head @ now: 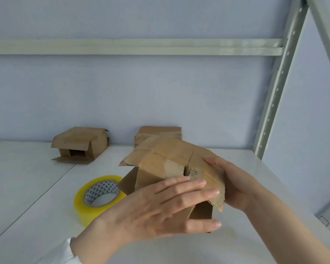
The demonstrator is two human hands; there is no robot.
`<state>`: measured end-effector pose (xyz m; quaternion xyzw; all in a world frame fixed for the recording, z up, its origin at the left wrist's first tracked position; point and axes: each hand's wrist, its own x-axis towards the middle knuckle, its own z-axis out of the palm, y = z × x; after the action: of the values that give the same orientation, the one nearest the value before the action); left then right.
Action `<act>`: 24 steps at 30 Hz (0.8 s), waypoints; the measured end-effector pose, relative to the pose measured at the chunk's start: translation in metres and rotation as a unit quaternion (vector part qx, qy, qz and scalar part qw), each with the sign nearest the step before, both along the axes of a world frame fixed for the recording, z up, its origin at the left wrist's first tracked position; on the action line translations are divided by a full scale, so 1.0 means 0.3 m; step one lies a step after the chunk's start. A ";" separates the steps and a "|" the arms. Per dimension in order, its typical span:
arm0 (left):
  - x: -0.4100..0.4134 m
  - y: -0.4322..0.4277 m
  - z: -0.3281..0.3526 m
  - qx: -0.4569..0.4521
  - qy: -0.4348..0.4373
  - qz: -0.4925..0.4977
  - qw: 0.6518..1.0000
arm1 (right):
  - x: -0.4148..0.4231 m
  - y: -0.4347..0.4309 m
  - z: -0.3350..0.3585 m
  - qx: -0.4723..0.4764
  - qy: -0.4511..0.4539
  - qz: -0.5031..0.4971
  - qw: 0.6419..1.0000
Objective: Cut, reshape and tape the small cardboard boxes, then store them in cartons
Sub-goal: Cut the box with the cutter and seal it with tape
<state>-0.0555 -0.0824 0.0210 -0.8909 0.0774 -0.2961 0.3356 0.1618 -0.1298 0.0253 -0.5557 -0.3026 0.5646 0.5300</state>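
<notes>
The white counter [36, 187] carries everything. In front of you the box [166, 159] stands on it, flaps folded over its top and drooping at the sides. Your left hand [160, 210] lies flat against its near face, fingers straight. Your right hand [234, 187] grips the right flap, thumb on top. By the back wall sit an open box [80, 141] and a shut box [160, 131]. The yellow tape [99, 197] lies just left of your box.
</notes>
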 end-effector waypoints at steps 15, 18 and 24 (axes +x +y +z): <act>0.091 -0.052 -0.115 -0.724 -0.165 0.136 0.655 | -0.087 -0.093 -0.080 -0.011 0.035 -0.224 0.974; 0.111 0.004 -0.127 -0.736 -0.180 0.148 0.636 | -0.107 -0.128 -0.104 -0.025 -0.001 -0.208 0.978; 0.055 0.140 -0.119 -0.714 -0.072 0.159 0.678 | -0.014 -0.147 -0.088 -0.083 -0.174 -0.185 0.964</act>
<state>-0.0391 -0.0404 -0.0147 -0.8348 -0.3250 -0.2665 -0.3557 0.1574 -0.1738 -0.0011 -0.7334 -0.2342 0.3748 0.5166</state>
